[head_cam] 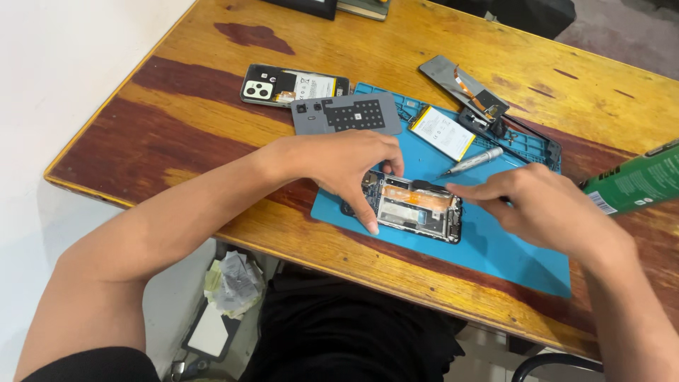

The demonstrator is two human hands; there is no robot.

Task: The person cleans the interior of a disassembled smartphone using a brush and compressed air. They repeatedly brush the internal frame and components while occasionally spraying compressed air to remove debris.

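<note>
An opened phone frame (417,207) with an orange ribbon across its bare insides lies on a blue work mat (509,247). My left hand (350,166) steadies its left end, thumb on the near edge and fingers over the top. At the phone's right end is my right hand (537,206), fingers pinched together and pressing there. Whether it holds a small tool is hidden. A silver screwdriver (472,161) lies on the mat just behind my right hand.
A grey back cover (346,114), a white battery (442,131) and a second opened phone (293,86) lie behind. A screen panel with orange flex (463,86) sits at the back right. A green bottle (636,182) pokes in from the right. The table's front edge is close.
</note>
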